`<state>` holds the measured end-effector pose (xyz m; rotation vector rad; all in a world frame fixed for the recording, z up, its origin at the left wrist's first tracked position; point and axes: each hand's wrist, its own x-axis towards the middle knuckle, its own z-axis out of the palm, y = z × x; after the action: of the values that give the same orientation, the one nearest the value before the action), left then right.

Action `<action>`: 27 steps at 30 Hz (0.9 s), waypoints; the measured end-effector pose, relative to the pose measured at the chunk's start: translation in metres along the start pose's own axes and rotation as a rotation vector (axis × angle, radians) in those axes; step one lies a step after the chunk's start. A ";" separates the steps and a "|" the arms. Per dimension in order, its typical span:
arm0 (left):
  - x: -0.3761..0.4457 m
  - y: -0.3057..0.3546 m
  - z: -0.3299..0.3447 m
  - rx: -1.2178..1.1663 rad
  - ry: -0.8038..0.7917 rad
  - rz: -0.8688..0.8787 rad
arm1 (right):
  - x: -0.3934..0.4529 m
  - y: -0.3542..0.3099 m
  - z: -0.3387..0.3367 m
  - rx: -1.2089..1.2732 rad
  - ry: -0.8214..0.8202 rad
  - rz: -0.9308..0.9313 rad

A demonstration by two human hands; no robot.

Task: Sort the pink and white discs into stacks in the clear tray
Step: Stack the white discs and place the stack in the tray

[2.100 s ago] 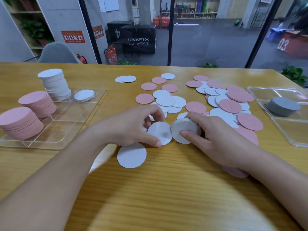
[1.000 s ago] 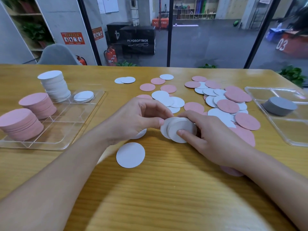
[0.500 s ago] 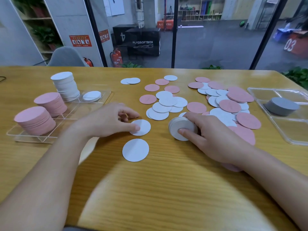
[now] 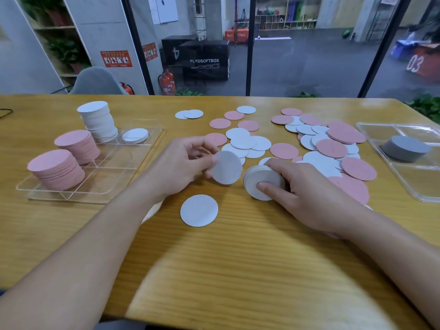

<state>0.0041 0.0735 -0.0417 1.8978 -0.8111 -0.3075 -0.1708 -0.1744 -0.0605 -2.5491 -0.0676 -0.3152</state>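
My left hand (image 4: 181,163) pinches a single white disc (image 4: 226,168), lifted and tilted, just left of a small stack of white discs (image 4: 263,183) that my right hand (image 4: 307,191) grips on edge. One loose white disc (image 4: 199,210) lies flat on the table in front of my hands. Several pink and white discs (image 4: 331,147) are scattered behind and to the right. The clear tray (image 4: 104,179) at the left holds two pink stacks (image 4: 57,170) (image 4: 77,146), a tall white stack (image 4: 97,121) and a low white pile (image 4: 135,136).
A second clear tray (image 4: 419,184) at the right edge holds a stack of grey discs (image 4: 404,148). The wooden table (image 4: 214,270) runs to a glass wall at the back. A grey chair (image 4: 97,82) stands behind the table's far left.
My left hand picked a white disc off the table and carried it right, up against the stack in my right hand. The view shifted slightly.
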 end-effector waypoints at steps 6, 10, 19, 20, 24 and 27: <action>-0.001 0.001 0.001 -0.195 0.046 0.003 | 0.000 0.000 -0.002 0.043 0.017 -0.002; -0.003 0.000 0.000 -0.125 0.014 0.011 | -0.001 0.000 -0.002 0.077 0.024 0.011; -0.003 0.003 0.003 -0.158 -0.079 0.041 | -0.002 -0.009 -0.003 0.133 0.039 -0.001; -0.003 0.003 0.004 -0.169 -0.102 0.042 | -0.002 -0.009 -0.003 0.134 0.042 0.000; -0.004 0.003 0.006 -0.215 -0.207 0.050 | -0.001 -0.005 -0.002 0.102 0.058 0.014; -0.006 0.004 0.011 -0.211 -0.265 0.070 | -0.002 -0.006 0.000 0.104 0.035 0.010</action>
<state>-0.0076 0.0683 -0.0443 1.6483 -0.9782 -0.5863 -0.1736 -0.1697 -0.0578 -2.4400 -0.0566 -0.3435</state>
